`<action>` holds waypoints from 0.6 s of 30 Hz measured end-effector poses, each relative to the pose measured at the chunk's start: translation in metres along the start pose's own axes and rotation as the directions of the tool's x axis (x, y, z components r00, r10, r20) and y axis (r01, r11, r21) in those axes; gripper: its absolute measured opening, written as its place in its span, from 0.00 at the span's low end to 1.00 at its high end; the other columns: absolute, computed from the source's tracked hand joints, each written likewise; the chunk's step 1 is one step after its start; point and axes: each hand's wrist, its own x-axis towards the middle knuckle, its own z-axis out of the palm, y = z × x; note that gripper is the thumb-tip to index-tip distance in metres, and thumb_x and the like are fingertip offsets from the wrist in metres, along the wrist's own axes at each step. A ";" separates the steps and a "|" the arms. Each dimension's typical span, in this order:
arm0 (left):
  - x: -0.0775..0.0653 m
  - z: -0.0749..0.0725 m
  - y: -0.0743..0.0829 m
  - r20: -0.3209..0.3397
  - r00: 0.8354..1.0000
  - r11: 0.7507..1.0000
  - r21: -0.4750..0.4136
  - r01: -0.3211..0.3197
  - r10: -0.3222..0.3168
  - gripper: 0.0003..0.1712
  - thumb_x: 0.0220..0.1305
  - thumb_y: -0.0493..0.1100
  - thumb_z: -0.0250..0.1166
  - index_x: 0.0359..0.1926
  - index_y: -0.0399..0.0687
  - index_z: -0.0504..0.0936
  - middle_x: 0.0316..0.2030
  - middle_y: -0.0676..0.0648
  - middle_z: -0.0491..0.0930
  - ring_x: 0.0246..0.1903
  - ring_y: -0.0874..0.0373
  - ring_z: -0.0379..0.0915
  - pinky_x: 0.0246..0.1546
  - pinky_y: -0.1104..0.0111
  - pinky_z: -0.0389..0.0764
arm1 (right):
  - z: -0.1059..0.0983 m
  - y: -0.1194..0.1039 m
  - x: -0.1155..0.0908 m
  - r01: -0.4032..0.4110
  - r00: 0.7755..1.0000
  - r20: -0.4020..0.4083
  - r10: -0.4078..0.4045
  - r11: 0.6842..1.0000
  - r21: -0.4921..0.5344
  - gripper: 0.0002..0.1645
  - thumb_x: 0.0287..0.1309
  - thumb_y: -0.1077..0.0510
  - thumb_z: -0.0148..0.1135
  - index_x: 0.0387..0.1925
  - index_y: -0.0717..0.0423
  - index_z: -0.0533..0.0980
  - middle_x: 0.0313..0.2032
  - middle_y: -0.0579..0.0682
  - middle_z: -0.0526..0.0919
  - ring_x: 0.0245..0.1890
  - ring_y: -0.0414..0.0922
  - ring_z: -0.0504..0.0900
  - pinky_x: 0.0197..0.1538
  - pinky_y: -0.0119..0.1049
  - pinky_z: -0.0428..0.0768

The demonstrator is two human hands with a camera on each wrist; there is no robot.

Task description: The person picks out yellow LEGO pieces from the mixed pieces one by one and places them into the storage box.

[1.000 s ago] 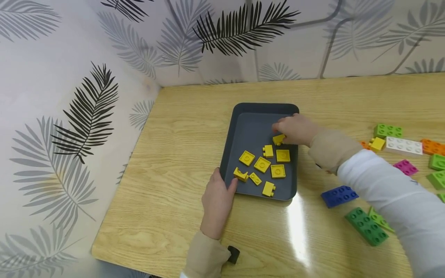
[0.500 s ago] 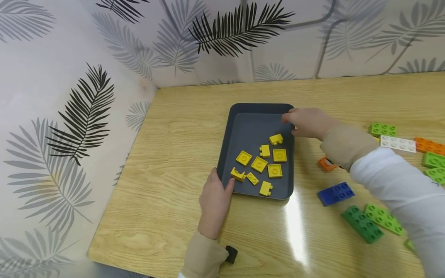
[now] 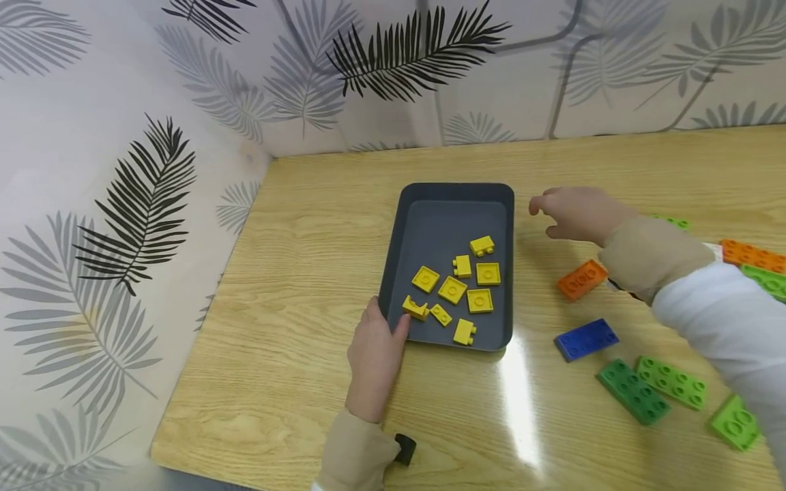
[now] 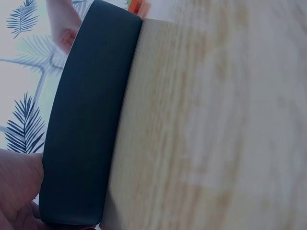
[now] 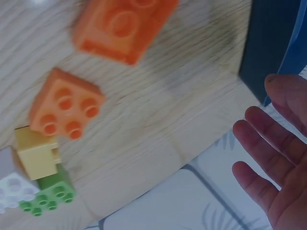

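Note:
A dark grey tray (image 3: 451,215) lies on the wooden table with several yellow building bricks (image 3: 488,273) in its nearer part, some of them upside down. My left hand (image 3: 376,358) grips its near left corner; the left wrist view shows the thumb side against the tray's wall (image 4: 91,110). Just right of the tray, above the table, is my right hand (image 3: 583,215), its fingers loosely bent. In the right wrist view the right hand (image 5: 283,163) holds nothing, fingers spread beside the tray's wall (image 5: 268,43).
Right of the tray lie an orange brick (image 3: 582,279), a blue brick (image 3: 586,339), a dark green brick (image 3: 634,391) and light green ones (image 3: 671,382). A smaller orange brick (image 5: 64,103) and a yellow brick (image 5: 36,152) show in the right wrist view. A patterned wall (image 3: 393,123) borders the table.
My right hand has moved out of the tray to the right, leaving a yellow brick behind inside. My left hand keeps its grip; the view shifts slightly to the right.

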 end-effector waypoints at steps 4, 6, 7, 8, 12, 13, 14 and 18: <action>0.000 0.000 0.000 -0.004 1.000 1.000 0.003 0.003 -0.003 0.38 0.57 0.57 0.56 0.60 0.36 0.60 0.52 0.35 0.73 0.47 0.42 0.73 0.38 0.48 0.77 | 0.005 0.012 -0.008 -0.007 1.000 0.004 0.007 1.000 0.019 0.24 0.43 0.63 0.63 0.46 0.61 0.71 0.43 0.62 0.79 0.39 0.54 0.77 0.42 0.50 0.77; -0.001 -0.001 0.000 -0.006 1.000 1.000 0.002 0.002 -0.002 0.38 0.56 0.57 0.56 0.60 0.36 0.60 0.52 0.36 0.73 0.47 0.42 0.73 0.38 0.48 0.77 | 0.008 0.018 -0.012 -0.011 1.000 0.004 0.011 1.000 0.024 0.23 0.43 0.63 0.63 0.46 0.61 0.71 0.43 0.62 0.79 0.39 0.53 0.77 0.42 0.50 0.77; -0.001 -0.001 0.000 -0.006 1.000 1.000 0.002 0.002 -0.002 0.38 0.56 0.57 0.56 0.60 0.36 0.60 0.52 0.36 0.73 0.47 0.42 0.73 0.38 0.48 0.77 | 0.009 0.020 -0.015 -0.013 1.000 0.004 0.013 1.000 0.029 0.23 0.43 0.63 0.63 0.46 0.61 0.72 0.43 0.62 0.79 0.40 0.53 0.77 0.42 0.50 0.77; -0.001 -0.001 0.001 -0.006 1.000 1.000 0.000 0.002 -0.002 0.38 0.56 0.57 0.56 0.60 0.36 0.61 0.52 0.36 0.74 0.46 0.42 0.73 0.38 0.48 0.77 | 0.010 0.023 -0.017 -0.013 1.000 0.002 0.013 0.999 0.031 0.23 0.43 0.63 0.63 0.46 0.61 0.72 0.43 0.62 0.79 0.40 0.53 0.77 0.42 0.50 0.77; -0.002 -0.001 0.001 -0.006 1.000 1.000 -0.006 0.002 -0.002 0.38 0.56 0.57 0.56 0.60 0.36 0.61 0.52 0.36 0.73 0.47 0.42 0.73 0.38 0.48 0.77 | 0.014 0.037 -0.027 -0.010 1.000 0.000 0.010 0.999 0.034 0.23 0.42 0.65 0.63 0.45 0.62 0.71 0.43 0.63 0.78 0.39 0.55 0.78 0.40 0.50 0.77; -0.002 -0.001 0.001 -0.007 1.000 1.000 -0.006 0.002 -0.002 0.38 0.56 0.57 0.56 0.60 0.36 0.60 0.52 0.36 0.73 0.47 0.42 0.73 0.38 0.48 0.77 | 0.015 0.040 -0.030 -0.014 1.000 0.002 0.014 0.999 0.033 0.23 0.42 0.66 0.62 0.45 0.62 0.71 0.43 0.64 0.78 0.40 0.55 0.77 0.40 0.51 0.77; -0.002 -0.001 0.001 -0.007 1.000 1.000 -0.007 0.000 -0.001 0.38 0.56 0.57 0.56 0.60 0.36 0.60 0.52 0.36 0.73 0.47 0.42 0.73 0.38 0.48 0.77 | 0.015 0.043 -0.032 -0.021 1.000 0.007 0.020 0.999 0.034 0.24 0.42 0.66 0.62 0.46 0.62 0.71 0.44 0.65 0.78 0.40 0.56 0.77 0.40 0.51 0.77; -0.001 -0.001 0.001 -0.004 1.000 1.000 -0.007 0.004 -0.004 0.38 0.56 0.57 0.56 0.60 0.36 0.60 0.53 0.36 0.73 0.48 0.42 0.73 0.39 0.48 0.77 | 0.017 0.054 -0.041 -0.044 0.999 0.025 0.044 0.998 0.033 0.24 0.41 0.67 0.62 0.46 0.62 0.70 0.45 0.66 0.77 0.41 0.57 0.77 0.41 0.52 0.77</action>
